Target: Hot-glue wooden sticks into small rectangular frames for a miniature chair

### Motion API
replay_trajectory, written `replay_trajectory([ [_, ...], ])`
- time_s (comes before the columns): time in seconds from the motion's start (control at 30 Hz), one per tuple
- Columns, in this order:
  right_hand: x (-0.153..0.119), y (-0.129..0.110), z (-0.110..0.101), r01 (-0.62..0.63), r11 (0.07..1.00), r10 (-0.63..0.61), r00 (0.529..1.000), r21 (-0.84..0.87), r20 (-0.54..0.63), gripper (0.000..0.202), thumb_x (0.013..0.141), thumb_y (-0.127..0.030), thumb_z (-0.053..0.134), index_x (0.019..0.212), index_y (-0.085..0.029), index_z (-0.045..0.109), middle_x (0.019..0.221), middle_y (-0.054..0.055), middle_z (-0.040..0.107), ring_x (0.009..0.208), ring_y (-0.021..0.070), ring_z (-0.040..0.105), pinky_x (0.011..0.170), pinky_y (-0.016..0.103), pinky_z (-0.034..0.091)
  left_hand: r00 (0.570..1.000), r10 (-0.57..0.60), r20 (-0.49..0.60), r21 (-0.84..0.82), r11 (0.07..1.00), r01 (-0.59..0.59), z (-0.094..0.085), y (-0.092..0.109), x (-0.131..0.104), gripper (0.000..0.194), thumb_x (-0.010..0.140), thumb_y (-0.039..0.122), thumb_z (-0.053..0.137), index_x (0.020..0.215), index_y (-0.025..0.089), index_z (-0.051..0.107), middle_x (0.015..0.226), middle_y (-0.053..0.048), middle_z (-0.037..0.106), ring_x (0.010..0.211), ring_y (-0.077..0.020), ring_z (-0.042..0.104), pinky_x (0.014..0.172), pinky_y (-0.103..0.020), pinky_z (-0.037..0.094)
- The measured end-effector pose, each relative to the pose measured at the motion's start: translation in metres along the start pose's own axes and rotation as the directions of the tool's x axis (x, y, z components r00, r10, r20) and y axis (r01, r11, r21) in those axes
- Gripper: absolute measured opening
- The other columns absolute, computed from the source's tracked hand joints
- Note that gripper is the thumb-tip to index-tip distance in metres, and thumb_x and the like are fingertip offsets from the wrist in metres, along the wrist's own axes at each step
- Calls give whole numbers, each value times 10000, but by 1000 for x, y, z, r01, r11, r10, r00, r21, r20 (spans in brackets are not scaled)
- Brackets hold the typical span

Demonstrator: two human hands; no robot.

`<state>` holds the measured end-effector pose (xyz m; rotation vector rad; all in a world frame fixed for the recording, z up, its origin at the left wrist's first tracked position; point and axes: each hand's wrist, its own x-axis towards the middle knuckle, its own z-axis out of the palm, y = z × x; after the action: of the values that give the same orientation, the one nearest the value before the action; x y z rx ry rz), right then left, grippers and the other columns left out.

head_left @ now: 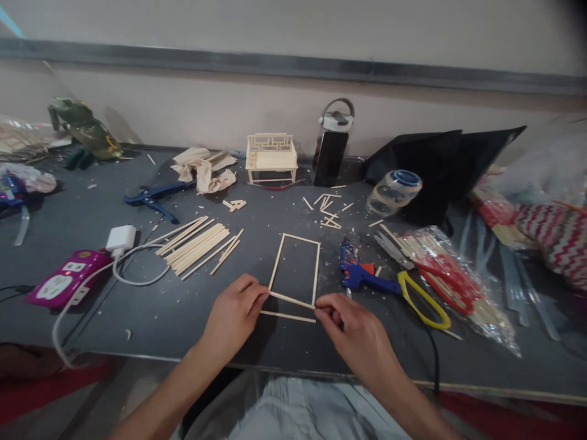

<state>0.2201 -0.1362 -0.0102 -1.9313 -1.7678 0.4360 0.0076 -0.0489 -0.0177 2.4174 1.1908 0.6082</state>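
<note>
A thin rectangular frame of wooden sticks [317, 272] stands out against the dark table between my hands. My left hand [238, 308] pinches its near left corner with thumb and fingers. At the near right corner, my right hand [351, 321] has its fingers closed on the frame too. One loose stick [288, 316] lies just below the near side, its left end by my left fingers. To the left is a row of loose sticks [199, 247]. A blue glue gun [367, 276] lies right of the frame.
A small wooden bench model [273, 160] and a bottle [337, 122] with a phone [330, 159] stand at the back. Blue cutters [153, 198] and a purple power strip [68, 278] are left. Yellow-handled scissors [424, 308], a jar [393, 194] and plastic-wrapped sticks [458, 275] are right.
</note>
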Motion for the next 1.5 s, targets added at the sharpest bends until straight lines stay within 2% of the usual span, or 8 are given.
replay_trajectory([
  [0.23, 2, 1, 2, 67, 998, -67, 998, -18, 13, 105, 893, -215, 522, 850, -225, 618, 806, -6, 649, 722, 139, 606, 648, 236, 415, 1000, -17, 22, 25, 1000, 17, -4, 1, 3, 174, 906, 195, 520, 847, 196, 684, 881, -38, 639, 748, -155, 641, 675, -256, 495],
  [0.53, 6, 0, 2, 121, 991, -121, 993, -60, 9, 145, 897, -200, 501, 800, -214, 607, 785, -4, 643, 692, 130, 601, 617, 230, 396, 994, -61, 86, -60, 996, 66, -18, -2, 13, 28, 810, 197, 662, 808, 187, 688, 800, -15, 674, 747, -160, 656, 692, -261, 505],
  [0.87, 7, 0, 1, 139, 987, -139, 990, -76, 5, 157, 901, -199, 492, 790, -211, 603, 765, -1, 634, 693, 133, 599, 618, 231, 390, 987, -163, 16, -215, 963, 162, -29, -12, 6, 158, 836, 269, 604, 976, 213, 654, 803, 1, 697, 659, -131, 655, 553, -212, 521],
  [0.93, 7, 1, 1, 142, 987, -142, 990, -75, 9, 144, 899, -200, 505, 794, -210, 603, 771, -3, 636, 701, 134, 602, 625, 231, 393, 993, -118, -4, -203, 972, 115, -26, -11, 5, 216, 825, 221, 618, 1039, 229, 643, 900, -10, 694, 741, -142, 655, 609, -231, 531],
  [1.03, 6, 1, 1, 146, 987, -146, 989, -74, 10, 135, 901, -196, 510, 807, -209, 606, 780, -4, 638, 708, 134, 604, 635, 231, 398, 999, 38, 13, -145, 989, -36, -19, -8, 6, 306, 841, 148, 595, 1129, 253, 612, 1011, -20, 685, 913, -168, 637, 773, -287, 529],
  [1.1, 6, 1, 1, 147, 986, -147, 989, -77, 8, 140, 902, -193, 506, 809, -210, 608, 779, -4, 638, 704, 133, 603, 633, 232, 398, 994, 106, 36, -114, 988, -101, -13, -6, 9, 284, 860, 129, 570, 1117, 237, 623, 1027, -37, 675, 957, -175, 623, 836, -313, 510],
  [1.3, 8, 2, -1, 153, 984, -154, 988, -88, -1, 153, 908, -210, 493, 822, -215, 619, 784, -1, 647, 706, 131, 615, 627, 235, 409, 987, 143, 77, -101, 986, -135, -7, -5, 15, 162, 882, 143, 546, 929, 208, 686, 908, -34, 663, 848, -157, 627, 766, -279, 507],
  [1.5, 8, 4, -5, 119, 993, -120, 993, 23, 8, 130, 908, -217, 503, 877, -220, 629, 831, 4, 664, 754, 139, 629, 669, 234, 443, 988, 117, 103, -76, 991, -110, -10, 2, 15, 128, 865, 126, 557, 899, 180, 668, 899, -45, 650, 846, -175, 620, 752, -287, 499],
])
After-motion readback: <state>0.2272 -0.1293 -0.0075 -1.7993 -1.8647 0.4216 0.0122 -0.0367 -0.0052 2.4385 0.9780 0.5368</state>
